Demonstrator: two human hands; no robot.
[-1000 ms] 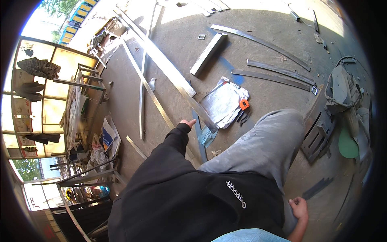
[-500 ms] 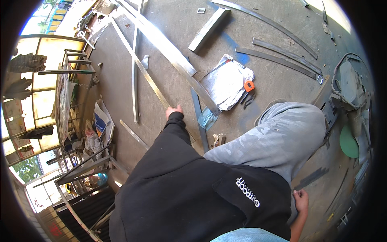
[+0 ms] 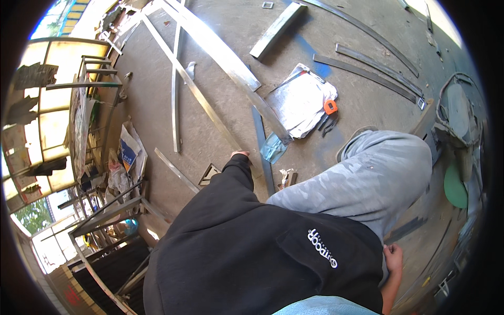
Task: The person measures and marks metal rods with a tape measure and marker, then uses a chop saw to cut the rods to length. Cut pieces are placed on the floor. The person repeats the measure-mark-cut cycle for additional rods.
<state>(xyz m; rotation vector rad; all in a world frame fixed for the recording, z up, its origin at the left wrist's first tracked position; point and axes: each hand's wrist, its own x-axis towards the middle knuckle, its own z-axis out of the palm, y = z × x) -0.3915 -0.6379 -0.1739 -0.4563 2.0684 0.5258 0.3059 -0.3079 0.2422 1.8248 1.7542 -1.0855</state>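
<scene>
In the head view I see a grey floor (image 3: pixel 147 105) and bright yellow wall panes (image 3: pixel 59 113). The left hand (image 3: pixel 240 154) is by the near end of a long metal bar (image 3: pixel 210 110) on the floor, the right hand (image 3: pixel 393 257) by the leg (image 3: pixel 362 173); I can't tell if they pinch or spread. White letters (image 3: pixel 322 248) mark the black top (image 3: pixel 236 257).

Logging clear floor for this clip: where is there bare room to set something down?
Bare floor lies between the thin silver bar and the blue-and-white bag, and between the wide bright bar and the short thick tube. Right of the left hand is crowded: dark strip, light-blue cloth, paper stack and orange tape measure.
</scene>
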